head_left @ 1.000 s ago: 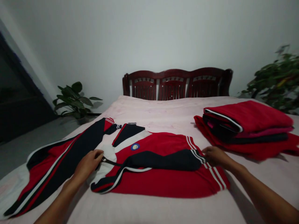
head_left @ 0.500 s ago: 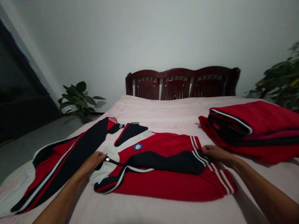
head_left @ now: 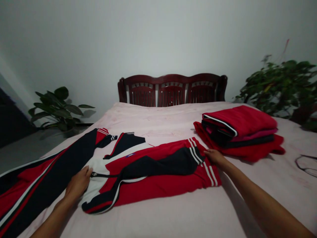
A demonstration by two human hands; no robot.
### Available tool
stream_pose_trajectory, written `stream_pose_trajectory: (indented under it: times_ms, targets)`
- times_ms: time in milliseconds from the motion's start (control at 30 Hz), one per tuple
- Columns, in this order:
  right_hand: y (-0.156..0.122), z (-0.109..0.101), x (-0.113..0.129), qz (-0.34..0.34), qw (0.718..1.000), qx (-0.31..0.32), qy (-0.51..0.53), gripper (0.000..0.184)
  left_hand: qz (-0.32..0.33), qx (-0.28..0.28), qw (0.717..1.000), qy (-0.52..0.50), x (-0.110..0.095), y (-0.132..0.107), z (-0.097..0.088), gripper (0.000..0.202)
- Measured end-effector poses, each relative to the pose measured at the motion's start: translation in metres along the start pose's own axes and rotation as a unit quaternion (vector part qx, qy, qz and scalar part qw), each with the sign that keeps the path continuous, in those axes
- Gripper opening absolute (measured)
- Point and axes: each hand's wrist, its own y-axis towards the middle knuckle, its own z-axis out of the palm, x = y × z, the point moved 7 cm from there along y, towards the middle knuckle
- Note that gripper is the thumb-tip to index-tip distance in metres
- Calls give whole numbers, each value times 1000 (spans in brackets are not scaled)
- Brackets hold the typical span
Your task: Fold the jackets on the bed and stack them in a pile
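Observation:
A red, navy and white zip jacket (head_left: 158, 188) lies across the bed, its dark sleeve laid over the front. My left hand (head_left: 79, 181) is closed on the white collar end, beside the zipper pull. At the striped hem my right hand (head_left: 216, 158) pinches the edge of the jacket. The cloth between my hands is lifted into a lengthwise ridge, and the round badge is partly turned out of sight. Left of the jacket lies another garment (head_left: 53, 168) in navy and red with white stripes, cut off by the frame.
A stack of folded red and dark clothes (head_left: 242, 124) sits on the pink bedsheet (head_left: 173, 218) at the right. Eyeglasses (head_left: 308, 165) lie near the right edge. A dark wooden headboard (head_left: 172, 89) stands behind, with potted plants (head_left: 58, 109) on both sides.
Both hands keep hold of the jacket and have raised its middle into a fold, tilting the badge away. The view has swung right, bringing the eyeglasses into sight.

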Motion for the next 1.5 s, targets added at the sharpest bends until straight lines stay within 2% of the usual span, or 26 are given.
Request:
stream_pose_trajectory:
  times_ms: [67,133,200,267,300,333,367,400,433,500,600,667,767,833,900,967,1033,1100,1167,1233,1267,1300,1367,1433,1500]
  targets:
    - [2,-2,-4,4,999,-4,-38,20,-10,23,1000,15,-2,3,0,37]
    - [0,-5,2,-8,996,-33,-77,23,-27,28,999,28,-7,2,-7,42]
    - [-8,-4,19,-36,991,-75,-106,29,-23,-19,999,41,-21,-4,-21,52]
    - [-23,6,44,-103,979,-107,-139,37,48,-88,995,26,-51,-19,-31,57]
    - [-33,16,59,-159,967,-112,-164,40,102,-105,989,9,-69,-29,-29,57]
    - [-43,30,72,-224,949,-105,-196,44,160,-99,982,-14,-86,-40,-21,55]
    - [-54,46,81,-287,924,-90,-234,46,206,-67,976,-32,-101,-51,-8,53]
    - [-62,63,84,-336,898,-71,-274,48,233,-28,971,-35,-111,-60,8,52]
    - [-66,77,81,-357,879,-53,-312,48,254,1,967,-27,-117,-68,24,53]
    - [-60,90,63,-326,869,-38,-370,49,276,22,961,2,-118,-78,46,55]
    - [-42,83,39,-256,880,-44,-398,51,291,37,956,22,-108,-82,56,55]
    - [-38,73,39,-257,887,-40,-382,52,279,50,959,13,-102,-85,49,55]
    - [-50,58,53,-286,897,-29,-336,50,243,42,969,-9,-103,-99,28,56]
    - [-65,59,61,-310,900,21,-304,58,226,30,973,-15,-110,-113,18,59]
    - [-80,68,67,-337,888,77,-303,63,218,27,975,-18,-116,-124,15,57]
    - [-90,78,71,-368,862,94,-336,55,214,31,976,-34,-119,-127,15,48]
    - [-91,81,76,-377,845,68,-374,39,212,31,974,-71,-119,-121,10,39]
    - [-85,73,85,-362,852,13,-379,29,217,1,969,-116,-117,-112,-5,30]
    - [-82,51,98,-361,864,-83,-340,26,241,-68,956,-152,-113,-106,-28,23]
    - [-87,26,109,-392,858,-175,-282,26,297,-131,931,-165,-112,-111,-46,18]
    - [-92,16,110,-409,851,-201,-262,25,336,-138,918,-159,-113,-117,-48,17]
    - [-95,10,107,-421,846,-207,-254,23,376,-126,907,-143,-115,-125,-46,20]
    - [-97,9,91,-423,851,-161,-266,19,434,-63,894,-95,-116,-142,-30,31]
    - [-95,14,66,-398,868,-90,-283,19,446,-1,894,-50,-112,-155,-11,46]
    - [-93,17,47,-377,883,-52,-274,23,431,36,901,-33,-107,-161,-2,57]
